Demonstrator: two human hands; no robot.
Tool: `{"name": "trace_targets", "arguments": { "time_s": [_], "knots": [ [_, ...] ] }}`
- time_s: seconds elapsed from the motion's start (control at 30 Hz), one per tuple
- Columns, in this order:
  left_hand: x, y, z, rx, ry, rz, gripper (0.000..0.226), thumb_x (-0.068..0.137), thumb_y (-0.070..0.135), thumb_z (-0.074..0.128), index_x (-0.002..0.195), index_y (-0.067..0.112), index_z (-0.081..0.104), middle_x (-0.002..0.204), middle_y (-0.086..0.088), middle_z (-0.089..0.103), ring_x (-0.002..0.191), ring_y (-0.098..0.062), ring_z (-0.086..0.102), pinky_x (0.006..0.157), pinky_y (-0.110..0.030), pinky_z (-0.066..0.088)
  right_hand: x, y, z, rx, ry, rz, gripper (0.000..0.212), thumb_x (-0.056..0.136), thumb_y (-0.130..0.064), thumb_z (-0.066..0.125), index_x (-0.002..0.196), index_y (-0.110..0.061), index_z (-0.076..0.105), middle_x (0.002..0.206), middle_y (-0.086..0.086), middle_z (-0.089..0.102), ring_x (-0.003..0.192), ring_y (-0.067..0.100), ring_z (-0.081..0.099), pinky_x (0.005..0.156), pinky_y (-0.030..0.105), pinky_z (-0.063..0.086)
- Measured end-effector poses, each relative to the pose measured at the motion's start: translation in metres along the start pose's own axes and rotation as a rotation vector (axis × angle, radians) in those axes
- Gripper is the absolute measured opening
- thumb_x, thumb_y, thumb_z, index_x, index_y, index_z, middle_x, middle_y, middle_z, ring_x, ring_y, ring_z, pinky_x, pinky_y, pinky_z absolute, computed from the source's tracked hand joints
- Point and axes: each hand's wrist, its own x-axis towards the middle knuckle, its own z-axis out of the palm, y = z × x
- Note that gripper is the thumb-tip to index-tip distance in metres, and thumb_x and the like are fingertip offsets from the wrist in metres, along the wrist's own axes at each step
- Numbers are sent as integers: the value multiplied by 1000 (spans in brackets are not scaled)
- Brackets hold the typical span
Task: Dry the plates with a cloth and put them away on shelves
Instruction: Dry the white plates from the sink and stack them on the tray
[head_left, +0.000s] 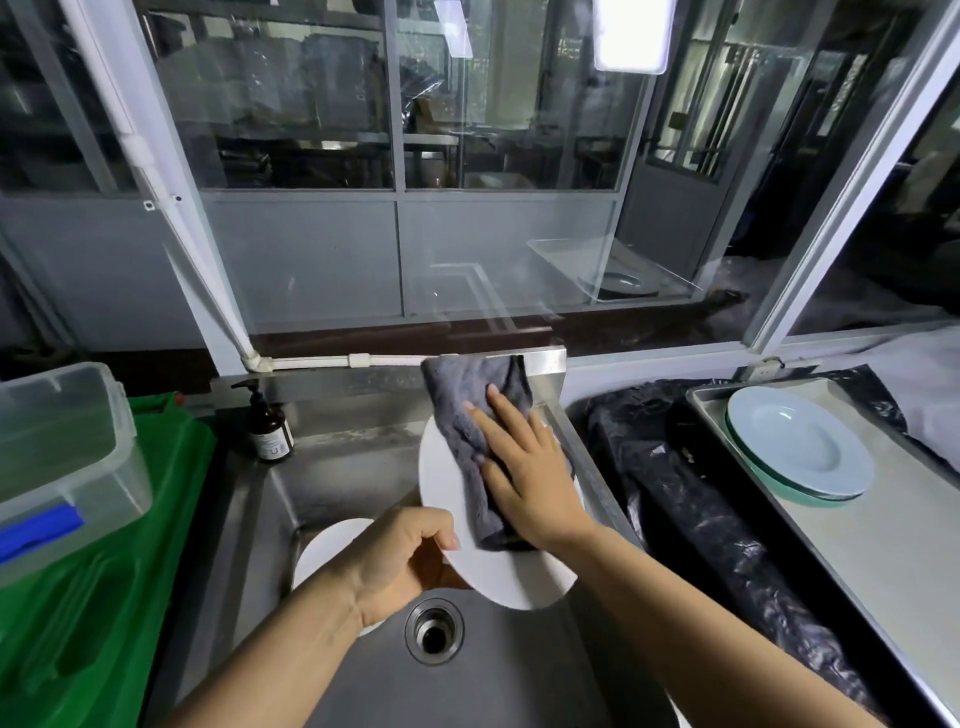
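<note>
Grey cloth (475, 441) covers much of a white plate (511, 577) held tilted above a stainless-steel sink (332, 483), as a person dries dishes at a kitchen window. The right hand (524, 473) lies flat on the cloth with fingers straight and slightly spread, pressing the fabric against the plate's face. The left hand (400, 556) grips the plate's near-left rim, thumb curled over the edge and fingers behind it. The cloth's upper end stands above the plate's top edge, in front of the sink's steel backsplash. Below the left hand, a second white plate (324, 551) lies in the basin, partly hidden by the wrist, and the round drain (434, 630) sits just beneath the held plate's lower edge.

At the sink's back-left corner stands a brown pump bottle (267, 423) with a white label. Left of the sink, a clear plastic container (67, 452) with a blue item inside rests above a green bin (104, 597). To the right, beyond black plastic sheeting (691, 499), a metal tray (878, 540) carries a short stack of pale blue plates (800, 449), well apart from the hands. A white pipe (171, 208) runs down the window frame behind the sink.
</note>
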Motion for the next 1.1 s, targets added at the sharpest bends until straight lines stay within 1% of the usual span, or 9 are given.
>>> {"name": "trace_targets", "arguments": {
  "time_s": [0.07, 0.17, 0.27, 0.43, 0.57, 0.8, 0.87, 0.97, 1.1],
  "knots": [
    [-2, -4, -2, -1, -35, 2, 69, 40, 3, 62, 109, -1, 63, 105, -23, 55, 94, -36, 49, 76, -45, 46, -1, 10, -4, -102, 24, 102, 55, 96, -48, 22, 150, -42, 24, 162, -9, 15, 144, 37, 25, 112, 60, 25],
    [-7, -8, -6, 18, -55, -14, 56, 36, 5, 64, 91, 2, 72, 100, -22, 56, 90, -34, 50, 71, -36, 44, -17, 28, -10, -165, 101, 184, 51, 99, -37, 34, 150, -31, 34, 159, 3, 28, 128, 41, 42, 100, 53, 42],
    [-6, -16, -5, 62, -62, -58, 62, 36, 5, 64, 97, 0, 68, 97, -20, 59, 83, -32, 53, 69, -35, 40, -42, 46, -14, -181, 141, 232, 49, 99, -21, 49, 148, -23, 39, 152, 11, 36, 118, 41, 48, 95, 49, 48],
    [2, -43, -3, 84, -89, -129, 63, 37, 7, 63, 99, 7, 70, 91, -16, 67, 78, -29, 60, 65, -35, 41, -95, 73, -17, -294, 60, 299, 47, 98, -24, 45, 145, -21, 42, 145, 14, 44, 103, 40, 54, 82, 48, 53],
    [6, -67, -2, 16, -74, -170, 70, 38, 7, 65, 108, 13, 70, 101, -16, 71, 86, -30, 68, 65, -39, 55, -160, 104, -5, -294, -10, 503, 45, 100, -22, 50, 144, -16, 45, 145, 13, 45, 110, 39, 53, 93, 47, 48],
    [8, -95, -10, -77, 34, -218, 75, 35, 4, 66, 110, 9, 69, 107, -16, 71, 97, -35, 65, 93, -50, 46, -263, 148, 38, -407, -302, 743, 58, 77, -14, 80, 130, -21, 57, 124, 18, 59, 75, 43, 57, 59, 48, 55],
    [9, -99, -11, -75, 55, -222, 79, 35, 5, 67, 114, 9, 66, 113, -17, 70, 102, -36, 62, 94, -51, 45, -282, 153, 50, -471, -393, 770, 59, 73, -21, 81, 126, -27, 57, 126, 15, 59, 82, 44, 60, 65, 49, 55],
    [12, -105, -11, -66, 69, -245, 80, 34, 5, 66, 114, 10, 65, 113, -16, 69, 104, -37, 59, 86, -47, 48, -294, 152, 60, -525, -484, 764, 43, 85, -41, 53, 126, -32, 63, 137, 10, 57, 107, 50, 59, 83, 62, 48],
    [14, -113, -7, -78, 62, -285, 78, 34, 5, 67, 112, 10, 66, 112, -14, 69, 102, -35, 58, 76, -41, 51, -293, 152, 59, -511, -603, 823, 55, 88, -52, 32, 135, -36, 56, 151, 3, 44, 132, 47, 43, 99, 72, 33]
  ]
}}
